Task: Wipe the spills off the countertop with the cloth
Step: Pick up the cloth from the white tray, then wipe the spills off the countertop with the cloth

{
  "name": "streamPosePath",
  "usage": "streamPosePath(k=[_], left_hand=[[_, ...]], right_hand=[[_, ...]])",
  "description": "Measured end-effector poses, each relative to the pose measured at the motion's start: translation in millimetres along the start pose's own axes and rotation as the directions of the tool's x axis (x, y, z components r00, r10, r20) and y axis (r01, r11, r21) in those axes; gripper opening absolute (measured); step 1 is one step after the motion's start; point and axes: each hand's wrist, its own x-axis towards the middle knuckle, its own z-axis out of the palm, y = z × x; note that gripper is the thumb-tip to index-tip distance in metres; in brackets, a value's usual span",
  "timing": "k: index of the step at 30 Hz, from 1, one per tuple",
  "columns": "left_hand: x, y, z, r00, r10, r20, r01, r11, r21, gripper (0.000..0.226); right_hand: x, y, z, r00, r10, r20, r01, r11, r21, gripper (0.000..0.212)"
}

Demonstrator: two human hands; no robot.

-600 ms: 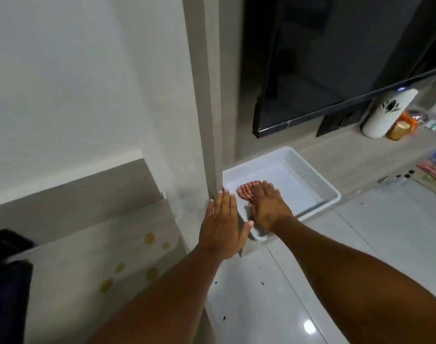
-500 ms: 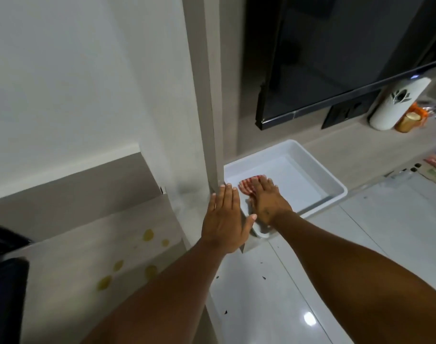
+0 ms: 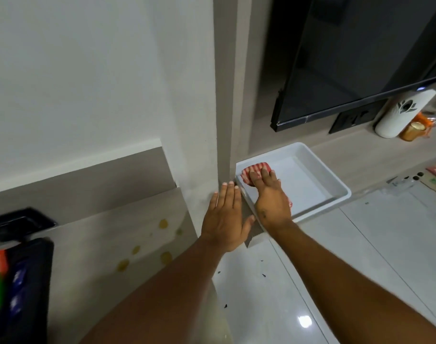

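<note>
The red-striped cloth (image 3: 255,173) lies in the white tray's (image 3: 336,184) near-left corner, the right hand (image 3: 271,199) now curling its fingers onto it where they lay flatter before: pickup beginning. The left hand (image 3: 224,219) stays flat, fingers together. Yellow spills (image 3: 163,223) wait unwiped on the countertop (image 3: 100,244).

We note a pale wood-grain countertop (image 3: 107,244) carrying yellow spill spots (image 3: 163,223) and, at its left edge, a black tray (image 3: 26,281). On the glossy white tiled floor (image 3: 361,256) lies a white rectangular plastic tray (image 3: 336,187).
</note>
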Motion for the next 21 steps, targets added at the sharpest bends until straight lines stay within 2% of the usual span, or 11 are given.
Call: streamPosePath(k=[2,5,6,10,12,14,15,17,21], left_hand=[[-29,-5,-7,1.0,0.012,-0.013,-0.012,1.0,0.01,0.091],[-92,-17,-18,1.0,0.018,-0.015,-0.017,1.0,0.005,0.084],[-116,-23,-20,1.0,0.007,-0.015,-0.007,1.0,0.004,0.082],[-210,-46,-23,0.999,-0.037,0.014,0.037,0.999,0.021,0.084],[-250,-56,-17,0.997,-0.073,0.016,0.072,0.996,0.062,0.085],[-285,-65,-16,0.993,-0.119,0.007,0.117,0.989,0.091,0.087],[-301,-71,-15,0.99,-0.141,0.003,0.14,0.986,0.086,0.088],[-335,-84,-11,0.977,-0.211,0.029,0.209,0.975,0.072,0.092],[-398,-114,7,0.943,-0.319,0.1,0.314,0.947,0.059,0.095]], right_hand=[[-37,-15,9,0.998,-0.063,0.002,0.063,0.997,0.045,0.074],[-96,-16,42,0.976,-0.217,0.025,0.218,0.975,-0.038,0.054],[-113,-12,57,0.968,-0.248,0.036,0.249,0.967,-0.05,0.053],[-182,-18,102,0.973,-0.194,0.126,0.189,0.98,0.055,0.052],[-221,-27,117,0.964,-0.232,0.132,0.225,0.972,0.064,0.053],[-252,-32,129,0.968,-0.208,0.138,0.191,0.974,0.124,0.052],[-264,-33,133,0.972,-0.187,0.14,0.172,0.979,0.113,0.052],[-290,-29,142,0.971,-0.194,0.144,0.197,0.98,-0.013,0.059],[-323,-2,158,0.962,-0.151,0.228,0.2,0.957,-0.21,0.076]])
